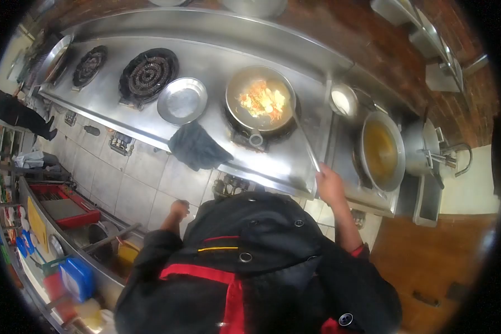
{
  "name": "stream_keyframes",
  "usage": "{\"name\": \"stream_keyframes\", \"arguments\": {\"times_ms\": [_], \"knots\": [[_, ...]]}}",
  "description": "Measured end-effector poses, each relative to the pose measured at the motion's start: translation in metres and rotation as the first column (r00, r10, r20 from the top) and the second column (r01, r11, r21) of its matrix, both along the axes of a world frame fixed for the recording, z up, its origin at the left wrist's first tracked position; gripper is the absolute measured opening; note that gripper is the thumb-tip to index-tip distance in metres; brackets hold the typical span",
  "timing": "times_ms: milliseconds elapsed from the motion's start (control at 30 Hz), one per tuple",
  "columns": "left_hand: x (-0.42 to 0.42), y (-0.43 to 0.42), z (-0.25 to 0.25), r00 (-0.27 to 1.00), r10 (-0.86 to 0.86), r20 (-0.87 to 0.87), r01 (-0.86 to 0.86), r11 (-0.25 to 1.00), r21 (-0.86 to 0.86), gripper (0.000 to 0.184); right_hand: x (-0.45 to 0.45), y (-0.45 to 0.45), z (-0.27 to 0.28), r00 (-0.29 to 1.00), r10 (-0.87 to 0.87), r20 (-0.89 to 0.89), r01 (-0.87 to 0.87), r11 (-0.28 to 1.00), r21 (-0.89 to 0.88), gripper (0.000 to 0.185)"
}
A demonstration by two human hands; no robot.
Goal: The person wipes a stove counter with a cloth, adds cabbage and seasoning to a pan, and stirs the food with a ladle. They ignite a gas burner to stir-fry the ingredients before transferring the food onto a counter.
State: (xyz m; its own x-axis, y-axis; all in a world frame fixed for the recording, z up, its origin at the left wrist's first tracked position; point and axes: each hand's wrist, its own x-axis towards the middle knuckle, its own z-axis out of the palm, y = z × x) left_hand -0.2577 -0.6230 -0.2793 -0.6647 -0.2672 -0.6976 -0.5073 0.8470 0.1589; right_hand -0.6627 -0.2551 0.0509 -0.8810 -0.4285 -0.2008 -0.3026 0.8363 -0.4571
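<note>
A person in a black jacket (261, 225) stands at a steel stovetop (217, 64), left hand (177, 211) lowered, a wok (274, 78) of food (264, 101) ahead, the right hand (329, 186) gripping a long-handled utensil (304, 132).

From left, two dark burners (89, 67) (148, 74) precede a shallow metal pan (182, 101) near the stovetop's front edge, where a dark cloth (199, 146) drapes over; the left hand hangs off that edge, whether its fingers hold anything impossible to tell. The wok sits between the front and back edges, its orange and pale yellow food spread across the middle. The utensil's far end meets the wok's right side, its handle crossing the front edge into the right hand's closed fingers. Beyond stand a bowl (344, 100) of something white near the back edge and, toward the right end, a wide pan (399, 136) of yellow-brown liquid (380, 147).
</note>
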Motion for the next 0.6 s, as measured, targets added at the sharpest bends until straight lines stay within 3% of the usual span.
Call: {"name": "stream_keyframes", "arguments": {"times_ms": [33,67,133,167,233,267,367,433,467,533,600], "knots": [[-0.001,0.001,0.004,0.994,0.112,-0.015,-0.111,0.993,0.049,0.030,-0.003,0.002,0.000,0.997,0.065,0.033,-0.060,0.990,-0.129,0.038],[-0.001,0.002,0.007,0.993,0.119,-0.013,-0.118,0.992,0.047,0.030,-0.008,0.005,0.002,0.997,0.072,0.036,-0.067,0.989,-0.131,0.038],[-0.004,0.004,0.009,0.945,0.326,0.044,-0.328,0.937,0.115,0.031,-0.016,0.012,0.010,0.961,0.061,0.270,-0.006,0.980,-0.200,0.039],[-0.003,0.005,0.009,0.946,0.321,0.047,-0.325,0.938,0.120,0.031,-0.018,0.010,0.010,0.961,0.055,0.272,-0.002,0.981,-0.194,0.039],[-0.005,0.004,0.008,0.986,-0.166,0.020,0.167,0.983,-0.071,0.029,-0.024,0.000,0.011,0.999,0.047,0.008,-0.046,0.996,-0.081,0.040],[-0.007,0.004,0.006,0.985,-0.170,0.015,0.170,0.983,-0.073,0.029,-0.032,-0.006,0.010,0.999,0.043,0.004,-0.043,0.996,-0.081,0.040],[-0.001,0.009,-0.001,0.997,0.056,0.043,-0.057,0.998,0.017,0.028,-0.051,-0.016,-0.009,0.997,0.039,-0.073,-0.036,0.998,0.045,0.041],[0.001,0.010,-0.005,1.000,-0.004,-0.017,0.004,1.000,-0.004,0.027,-0.070,-0.008,-0.022,0.982,0.102,0.159,-0.077,0.985,-0.156,0.040],[0.001,0.008,-0.007,0.999,-0.022,-0.041,0.021,1.000,-0.015,0.026,-0.069,-0.011,-0.005,0.981,0.110,0.157,-0.085,0.984,-0.157,0.040],[0.005,0.004,-0.013,0.994,-0.048,-0.095,0.045,0.998,-0.035,0.026,-0.063,-0.005,0.040,0.878,0.037,0.478,0.005,0.996,-0.087,0.036],[0.010,0.000,-0.022,0.985,-0.071,-0.160,0.063,0.997,-0.053,0.025,-0.055,0.005,0.072,0.884,0.042,0.465,-0.016,0.998,-0.060,0.035]]}}
